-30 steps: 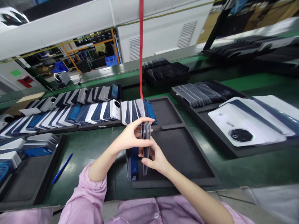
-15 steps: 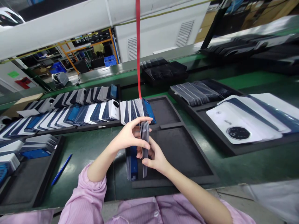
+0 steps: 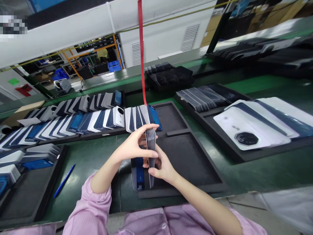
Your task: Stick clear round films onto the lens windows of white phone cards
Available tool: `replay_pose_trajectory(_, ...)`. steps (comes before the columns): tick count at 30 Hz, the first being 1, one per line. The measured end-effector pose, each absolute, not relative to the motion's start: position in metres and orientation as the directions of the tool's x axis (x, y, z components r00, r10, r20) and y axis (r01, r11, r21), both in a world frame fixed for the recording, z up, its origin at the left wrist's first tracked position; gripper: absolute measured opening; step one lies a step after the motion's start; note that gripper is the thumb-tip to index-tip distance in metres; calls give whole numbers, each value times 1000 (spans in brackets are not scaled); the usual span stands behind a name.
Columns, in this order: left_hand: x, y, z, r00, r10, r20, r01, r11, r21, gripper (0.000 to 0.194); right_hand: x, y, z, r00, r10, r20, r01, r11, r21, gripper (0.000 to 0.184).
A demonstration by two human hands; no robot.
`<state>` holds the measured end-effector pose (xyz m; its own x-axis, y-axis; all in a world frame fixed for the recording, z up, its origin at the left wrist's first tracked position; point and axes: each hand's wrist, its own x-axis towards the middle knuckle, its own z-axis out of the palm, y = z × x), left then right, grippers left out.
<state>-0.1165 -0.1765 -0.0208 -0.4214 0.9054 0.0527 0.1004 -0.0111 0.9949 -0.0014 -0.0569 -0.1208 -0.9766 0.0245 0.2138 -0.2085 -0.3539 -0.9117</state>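
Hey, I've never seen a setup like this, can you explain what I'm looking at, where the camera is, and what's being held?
Sure. There's no machine doing the work: these are a person's bare hands. The view comes from one camera worn on that person's head, looking forward and down.

The left hand and right hand together hold a stack of thin panels, seen edge-on. Just left of it is a blue-faced bundle. Beneath the hands is a black tray.

On the green table lie a blue pen and more trays of panels; at right, a large white panel bears a dark oval.
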Motion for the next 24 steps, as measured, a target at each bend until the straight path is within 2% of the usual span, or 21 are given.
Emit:
replay_pose_trajectory(13,-108,-178,-20,-458,872,172,213,-80,974,64,-2,-57,-128,-975,62,213,-221,-243,-944,96)
replay_pose_trajectory(18,-103,-177,-16,-471,853,227,257,-113,960,54,-1,-57,-131,-968,88,237,-250,-204,-946,94)
replay_pose_trajectory(24,-101,-178,-16,-486,835,256,313,-107,944,54,-3,-58,-133,-958,77,278,-288,-203,-936,93)
